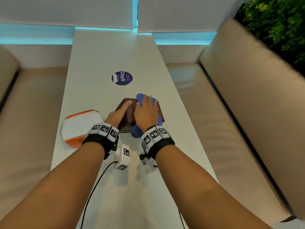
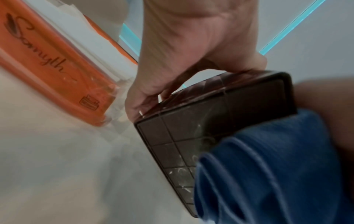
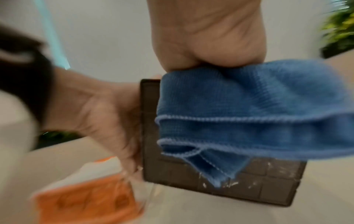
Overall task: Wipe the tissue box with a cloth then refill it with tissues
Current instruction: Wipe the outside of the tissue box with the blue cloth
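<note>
A brown ribbed tissue box (image 1: pixel 130 112) stands on the white table (image 1: pixel 107 52). My left hand (image 1: pixel 118 114) grips its left side, thumb on top; in the left wrist view the fingers (image 2: pixel 141 104) curl round the box's (image 2: pixel 220 121) edge. My right hand (image 1: pixel 146 111) lies flat on a blue cloth (image 1: pixel 137 131) and presses it onto the box top; the cloth hangs over the near face. In the right wrist view the cloth (image 3: pixel 249 106) drapes under my palm (image 3: pixel 206 37) and covers much of the scuffed box (image 3: pixel 268 189). An orange-and-white tissue pack (image 1: pixel 79 126) lies left of the box.
A round purple sticker (image 1: pixel 122 78) lies on the table beyond the box. Beige cushioned benches (image 1: pixel 214 121) run along both long sides of the table. A black cable (image 1: pixel 95 187) trails from my left wrist over the near table. Green foliage (image 1: pixel 280 22) stands far right.
</note>
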Demonstrator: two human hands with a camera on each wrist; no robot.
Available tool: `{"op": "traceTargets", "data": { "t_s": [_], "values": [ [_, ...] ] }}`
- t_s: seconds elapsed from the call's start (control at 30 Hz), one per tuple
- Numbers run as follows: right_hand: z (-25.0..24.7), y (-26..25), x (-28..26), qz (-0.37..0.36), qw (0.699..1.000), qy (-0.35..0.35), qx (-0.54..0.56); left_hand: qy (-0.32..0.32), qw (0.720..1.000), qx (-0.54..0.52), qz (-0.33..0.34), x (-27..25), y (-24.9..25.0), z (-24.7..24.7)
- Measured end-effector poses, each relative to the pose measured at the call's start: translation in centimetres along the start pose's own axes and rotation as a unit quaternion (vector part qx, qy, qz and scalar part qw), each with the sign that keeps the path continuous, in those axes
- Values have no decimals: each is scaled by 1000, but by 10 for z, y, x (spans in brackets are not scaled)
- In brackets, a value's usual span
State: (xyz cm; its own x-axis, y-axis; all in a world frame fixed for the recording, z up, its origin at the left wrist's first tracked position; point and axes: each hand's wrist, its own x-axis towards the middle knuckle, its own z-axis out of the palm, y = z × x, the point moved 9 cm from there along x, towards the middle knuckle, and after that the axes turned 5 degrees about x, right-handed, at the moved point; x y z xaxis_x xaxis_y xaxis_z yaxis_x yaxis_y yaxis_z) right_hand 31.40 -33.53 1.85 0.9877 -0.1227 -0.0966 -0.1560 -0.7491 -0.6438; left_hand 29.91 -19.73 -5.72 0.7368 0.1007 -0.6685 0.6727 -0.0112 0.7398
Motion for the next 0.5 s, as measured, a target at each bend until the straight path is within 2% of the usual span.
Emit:
{"op": "traceTargets", "data": {
  "t_s": [0.1,0.2,0.3,0.4,0.5],
  "values": [
    [9,-18,-16,-123,992,0,5,1,1000,4,2,-7,1,-2],
    [3,-6,-15,-172,985,-10,16,-3,1000,16,11,-19,3,1],
    [-11,25,2,-113,993,8,23,4,1000,24,10,-17,0,-1],
    [-14,53,17,-20,994,-11,110,16,1000,19,4,-16,2,-4],
    [-22,55,26,-7,982,-34,186,21,999,31,4,-13,3,-5]
  ]
}}
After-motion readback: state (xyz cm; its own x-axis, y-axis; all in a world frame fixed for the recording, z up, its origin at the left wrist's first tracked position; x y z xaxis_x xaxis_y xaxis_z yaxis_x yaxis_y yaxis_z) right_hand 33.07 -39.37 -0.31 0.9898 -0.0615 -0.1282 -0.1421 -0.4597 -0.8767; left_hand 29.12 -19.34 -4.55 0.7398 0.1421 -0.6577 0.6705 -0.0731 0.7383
